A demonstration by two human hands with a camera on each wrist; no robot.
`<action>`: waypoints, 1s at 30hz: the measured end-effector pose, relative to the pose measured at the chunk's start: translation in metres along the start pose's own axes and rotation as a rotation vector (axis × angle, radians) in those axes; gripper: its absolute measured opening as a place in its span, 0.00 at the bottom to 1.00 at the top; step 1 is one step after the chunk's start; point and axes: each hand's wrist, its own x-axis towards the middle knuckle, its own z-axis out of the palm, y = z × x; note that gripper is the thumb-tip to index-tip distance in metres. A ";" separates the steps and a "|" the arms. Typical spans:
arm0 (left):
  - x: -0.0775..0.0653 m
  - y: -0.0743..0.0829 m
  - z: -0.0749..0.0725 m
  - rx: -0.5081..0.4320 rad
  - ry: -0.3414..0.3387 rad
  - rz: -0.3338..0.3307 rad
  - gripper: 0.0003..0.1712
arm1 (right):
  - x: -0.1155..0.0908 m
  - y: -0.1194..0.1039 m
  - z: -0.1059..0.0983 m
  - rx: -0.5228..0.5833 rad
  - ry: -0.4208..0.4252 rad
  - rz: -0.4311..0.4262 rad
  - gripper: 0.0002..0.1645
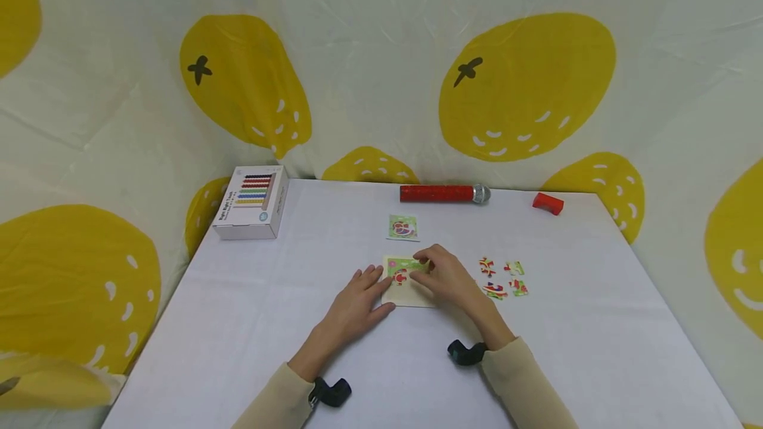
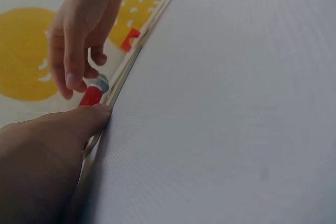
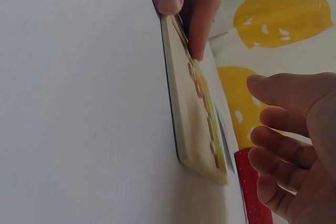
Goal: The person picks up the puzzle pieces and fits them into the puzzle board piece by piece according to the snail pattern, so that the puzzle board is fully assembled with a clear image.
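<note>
Left to right: left hand [image 1: 357, 303] at the tray [image 1: 408, 296], fingers fairly straight, resting on its left edge, not clamped on anything. Tray sits flat on the desk [image 1: 268, 310], left of mid, nearer the front edge than the mic is; squarish, so no real long axis. Right hand [image 1: 448, 278] is over the tray's right side, fingers bent loosely, thumb clear of the fingertips, nothing between them in the right wrist view. Key relation: loose pieces [image 1: 486, 267] lie on the desk just right of the tray and right of the right hand's fingers; right hand is clearly nearer, left is across the tray. Pieces irregular, no common axis. Counts, left to right: one box [image 1: 246, 232] at the desk's far left corner; one tray, set pieces along its far side, number hidden by the right hand; one card [image 1: 403, 227] beyond it; one mic [image 1: 438, 193], long axis along the far edge; four loose pieces, possible overlap in the near left one; one red block [image 1: 548, 203] near the far right corner.
</note>
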 end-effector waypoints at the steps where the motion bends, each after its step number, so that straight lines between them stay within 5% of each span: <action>1: 0.000 0.000 0.000 -0.002 0.001 0.000 0.34 | -0.002 0.002 -0.002 -0.003 0.008 -0.001 0.23; 17: -0.001 0.002 0.000 -0.010 -0.001 -0.017 0.34 | -0.017 0.041 -0.039 -0.045 0.098 0.095 0.26; 30: 0.001 0.003 0.000 0.013 -0.014 -0.033 0.35 | -0.022 0.079 -0.063 -0.045 0.052 0.262 0.31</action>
